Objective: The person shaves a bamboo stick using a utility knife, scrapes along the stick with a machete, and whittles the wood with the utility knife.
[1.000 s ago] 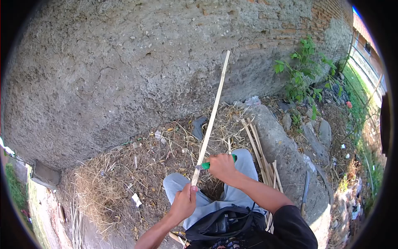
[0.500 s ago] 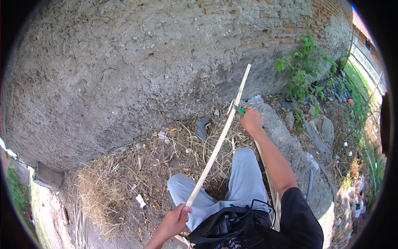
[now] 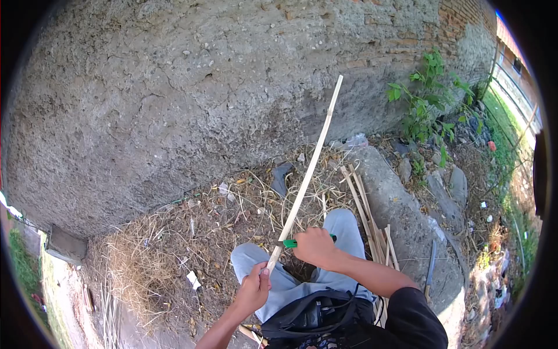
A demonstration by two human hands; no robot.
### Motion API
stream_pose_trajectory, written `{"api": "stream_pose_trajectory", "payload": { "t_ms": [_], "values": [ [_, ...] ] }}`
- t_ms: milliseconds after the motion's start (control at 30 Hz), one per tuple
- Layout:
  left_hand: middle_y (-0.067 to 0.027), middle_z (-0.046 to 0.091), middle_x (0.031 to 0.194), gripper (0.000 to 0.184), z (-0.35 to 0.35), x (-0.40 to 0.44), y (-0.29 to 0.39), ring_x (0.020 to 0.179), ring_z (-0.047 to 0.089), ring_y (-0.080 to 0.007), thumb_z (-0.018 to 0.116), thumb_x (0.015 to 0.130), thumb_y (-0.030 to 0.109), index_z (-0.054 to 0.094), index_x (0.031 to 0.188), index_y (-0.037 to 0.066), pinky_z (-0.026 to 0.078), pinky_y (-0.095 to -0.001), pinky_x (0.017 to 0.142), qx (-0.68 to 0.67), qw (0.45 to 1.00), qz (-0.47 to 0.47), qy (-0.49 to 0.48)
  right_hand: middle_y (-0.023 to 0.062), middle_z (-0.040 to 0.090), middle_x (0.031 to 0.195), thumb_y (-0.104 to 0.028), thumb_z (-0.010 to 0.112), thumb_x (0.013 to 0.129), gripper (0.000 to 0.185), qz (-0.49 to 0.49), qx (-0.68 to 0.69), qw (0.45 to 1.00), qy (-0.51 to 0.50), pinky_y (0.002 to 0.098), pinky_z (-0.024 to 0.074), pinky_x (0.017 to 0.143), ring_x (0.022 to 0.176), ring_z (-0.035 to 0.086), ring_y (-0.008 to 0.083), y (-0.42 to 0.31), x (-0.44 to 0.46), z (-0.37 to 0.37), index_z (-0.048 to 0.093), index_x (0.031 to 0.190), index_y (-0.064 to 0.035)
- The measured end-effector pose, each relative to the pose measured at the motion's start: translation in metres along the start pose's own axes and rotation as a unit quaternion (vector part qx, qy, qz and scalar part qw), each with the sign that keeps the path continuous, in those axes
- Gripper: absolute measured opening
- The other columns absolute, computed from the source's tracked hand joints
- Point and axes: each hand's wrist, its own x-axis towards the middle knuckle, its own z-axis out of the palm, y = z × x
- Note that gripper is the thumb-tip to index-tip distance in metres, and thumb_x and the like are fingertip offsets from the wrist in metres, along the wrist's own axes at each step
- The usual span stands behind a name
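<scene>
My left hand (image 3: 254,287) is closed around the lower end of a long pale bamboo strip (image 3: 310,173), which slants up and away towards the wall. In my right hand (image 3: 315,246) is a green-handled knife (image 3: 289,243), gripped with the fingers wrapped round the handle. Its dark blade lies across the strip, a short way above my left hand and in front of my knees. More of the blade's shape is too small to make out.
A rough plastered wall (image 3: 192,110) rises ahead. Several bamboo strips (image 3: 372,227) lean beside my right leg, next to a concrete slab (image 3: 401,215). Dry shavings (image 3: 151,273) litter the ground at left. A leafy plant (image 3: 427,99) grows by the wall.
My right hand has come down along the strip with the knife, from near its far end to close by my left hand. The leaning strips at right are more exposed.
</scene>
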Motion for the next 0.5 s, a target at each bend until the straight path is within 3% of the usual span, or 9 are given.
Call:
{"api": "stream_pose_trajectory", "payload": {
  "t_ms": [33, 200, 300, 367, 500],
  "values": [
    [-0.0103, 0.058, 0.063, 0.028, 0.0, 0.004, 0.009, 0.058, 0.064, -0.0241, 0.04, 0.103, 0.022, 0.053, 0.112, 0.0, 0.049, -0.0373, 0.057, 0.021, 1.0, 0.013, -0.016, 0.0229, 0.066, 0.075, -0.027, 0.059, 0.08, 0.022, 0.013, -0.001, 0.999, -0.031, 0.0516, 0.0523, 0.071, 0.074, 0.066, 0.0427, -0.001, -0.002, 0.005, 0.071, 0.078, -0.0087],
    [-0.0144, 0.058, 0.064, 0.026, 0.013, -0.001, 0.015, 0.06, 0.064, -0.0307, 0.042, 0.102, 0.021, 0.054, 0.112, 0.001, 0.049, -0.0395, 0.058, 0.052, 0.998, 0.022, -0.041, 0.023, 0.066, 0.078, -0.024, 0.06, 0.078, 0.023, 0.085, -0.063, 0.994, 0.028, 0.0509, 0.0523, 0.072, 0.077, 0.067, 0.0411, 0.016, 0.012, 0.003, 0.07, 0.078, -0.0037],
    [-0.0133, 0.059, 0.065, 0.026, 0.012, -0.012, 0.016, 0.061, 0.064, -0.0269, 0.042, 0.103, 0.022, 0.055, 0.109, 0.001, 0.049, -0.038, 0.058, 0.049, 0.996, -0.004, -0.077, 0.0216, 0.067, 0.077, -0.017, 0.062, 0.075, 0.018, 0.136, -0.088, 0.979, 0.124, 0.0493, 0.0537, 0.069, 0.075, 0.068, 0.0379, 0.066, 0.037, -0.019, 0.07, 0.078, -0.0021],
    [-0.0063, 0.055, 0.061, 0.028, 0.01, -0.013, 0.008, 0.056, 0.057, -0.0146, 0.04, 0.103, 0.023, 0.058, 0.109, 0.001, 0.047, -0.0321, 0.056, -0.013, 0.996, -0.012, -0.091, 0.0215, 0.067, 0.076, -0.017, 0.063, 0.074, 0.017, 0.148, -0.079, 0.976, 0.137, 0.0491, 0.0537, 0.069, 0.075, 0.068, 0.0376, 0.079, 0.032, -0.024, 0.071, 0.079, -0.0024],
    [-0.0095, 0.056, 0.063, 0.027, 0.013, 0.003, 0.013, 0.058, 0.06, -0.0187, 0.042, 0.103, 0.022, 0.057, 0.108, 0.0, 0.048, -0.034, 0.056, -0.003, 0.999, 0.016, -0.037, 0.0236, 0.066, 0.078, -0.024, 0.064, 0.076, 0.021, 0.115, -0.05, 0.988, 0.094, 0.0497, 0.0519, 0.072, 0.077, 0.066, 0.0404, 0.042, 0.004, -0.026, 0.071, 0.082, -0.0055]
  ]
}}
